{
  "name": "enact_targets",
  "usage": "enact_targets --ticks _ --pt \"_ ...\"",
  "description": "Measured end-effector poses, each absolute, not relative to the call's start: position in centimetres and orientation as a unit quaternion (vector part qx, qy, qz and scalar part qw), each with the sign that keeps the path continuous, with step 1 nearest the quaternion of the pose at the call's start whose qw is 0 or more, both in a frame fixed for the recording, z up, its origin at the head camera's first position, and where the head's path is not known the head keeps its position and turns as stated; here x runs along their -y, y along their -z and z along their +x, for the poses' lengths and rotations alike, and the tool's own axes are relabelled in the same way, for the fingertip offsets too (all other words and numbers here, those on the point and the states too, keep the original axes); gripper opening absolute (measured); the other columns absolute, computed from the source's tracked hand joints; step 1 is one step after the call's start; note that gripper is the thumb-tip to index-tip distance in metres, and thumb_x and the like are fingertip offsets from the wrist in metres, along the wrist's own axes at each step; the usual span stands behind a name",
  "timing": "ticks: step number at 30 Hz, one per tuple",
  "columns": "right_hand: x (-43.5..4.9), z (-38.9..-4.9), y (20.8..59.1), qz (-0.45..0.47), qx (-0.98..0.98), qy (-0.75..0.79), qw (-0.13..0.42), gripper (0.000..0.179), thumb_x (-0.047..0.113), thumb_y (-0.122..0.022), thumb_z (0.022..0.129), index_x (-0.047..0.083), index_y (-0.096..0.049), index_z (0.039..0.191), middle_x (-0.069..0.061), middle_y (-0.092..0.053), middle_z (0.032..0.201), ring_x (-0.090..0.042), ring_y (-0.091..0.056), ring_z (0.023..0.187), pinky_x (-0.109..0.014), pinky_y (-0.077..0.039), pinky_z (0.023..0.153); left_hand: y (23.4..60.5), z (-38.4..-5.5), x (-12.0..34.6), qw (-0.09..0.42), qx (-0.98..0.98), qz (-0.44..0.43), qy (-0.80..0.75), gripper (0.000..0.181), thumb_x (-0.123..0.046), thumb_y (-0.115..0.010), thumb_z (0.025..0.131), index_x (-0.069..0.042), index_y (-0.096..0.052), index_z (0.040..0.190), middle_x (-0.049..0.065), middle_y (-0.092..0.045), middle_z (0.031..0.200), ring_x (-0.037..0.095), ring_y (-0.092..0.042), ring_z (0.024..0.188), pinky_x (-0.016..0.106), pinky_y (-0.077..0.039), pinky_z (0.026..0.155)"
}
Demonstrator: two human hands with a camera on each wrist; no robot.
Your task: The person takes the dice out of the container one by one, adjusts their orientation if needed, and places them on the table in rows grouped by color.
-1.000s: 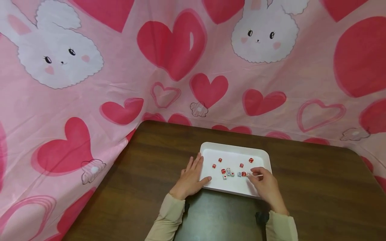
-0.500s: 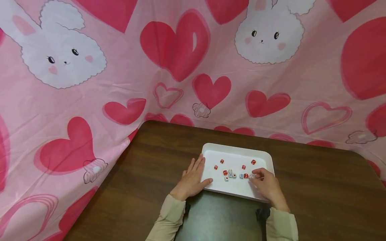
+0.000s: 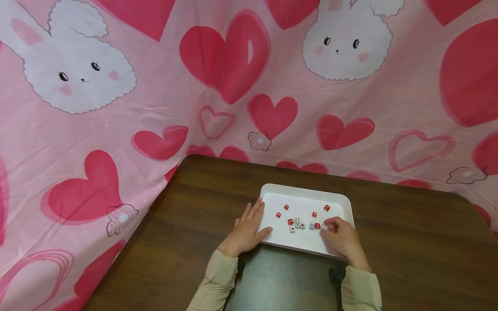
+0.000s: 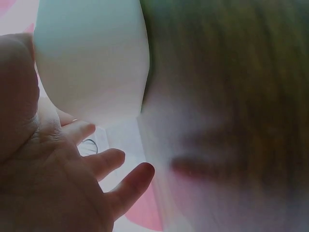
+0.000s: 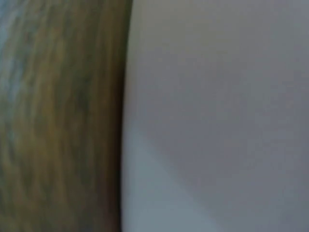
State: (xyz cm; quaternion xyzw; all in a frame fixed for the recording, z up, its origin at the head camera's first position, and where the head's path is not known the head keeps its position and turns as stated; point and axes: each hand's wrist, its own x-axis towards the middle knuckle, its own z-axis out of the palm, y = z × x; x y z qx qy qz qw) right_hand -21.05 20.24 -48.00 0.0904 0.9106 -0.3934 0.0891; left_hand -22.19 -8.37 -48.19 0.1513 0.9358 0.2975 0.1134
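A white tray [image 3: 307,246] on the table holds several small red and white dice. My right hand [image 3: 344,239] reaches over its right side, thumb and fingertips pinching a white die [image 3: 324,226]. That die stands beside a red die [image 3: 317,226], with another white die [image 3: 311,226] on the red one's left. My left hand [image 3: 244,231] rests at the tray's left edge, fingers straight and thumb over the rim. In the left wrist view, the fingers of the left hand [image 4: 72,169] are spread beside the tray's pale outer wall [image 4: 94,63]. The right wrist view shows no hand.
In the tray's middle sit a red die [image 3: 290,222] and a cluster of white dice [image 3: 297,225]. Loose red dice lie farther back, one of them a red die [image 3: 327,208] near the right. A dark wooden table [image 3: 175,224] meets a pink heart-print cloth [image 3: 163,86] behind.
The right fingers have settled closer to the white die at the right end of the short row. The left hand stays at the tray's edge. The head view shifts slightly.
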Motion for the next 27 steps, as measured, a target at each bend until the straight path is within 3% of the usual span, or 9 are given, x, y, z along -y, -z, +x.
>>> enact_targets --ticks 8,27 --pt "-20.07 -21.09 48.06 0.094 -0.911 0.389 0.094 0.035 0.017 -0.068 0.087 -0.004 -0.058 0.114 -0.011 -0.054 0.091 -0.024 -0.05 0.086 -0.028 -0.039 0.069 48.21 -22.24 8.9 0.092 -0.938 0.165 -0.292 0.064 -0.033 -0.047 0.1 -0.016 -0.019 0.155 -0.003 -0.008 0.164 0.031 -0.007 0.151 0.066 -0.023 0.109" --pt "-19.92 -20.98 48.61 0.095 -0.916 0.377 0.095 0.035 0.017 -0.068 0.086 -0.004 -0.058 0.113 -0.01 -0.053 0.089 -0.024 -0.049 0.086 -0.029 -0.037 0.069 48.11 -22.02 9.25 0.081 -0.936 0.181 -0.289 0.06 -0.031 -0.048 0.1 -0.016 -0.025 0.154 -0.004 -0.011 0.164 0.03 -0.007 0.151 0.066 -0.022 0.109"
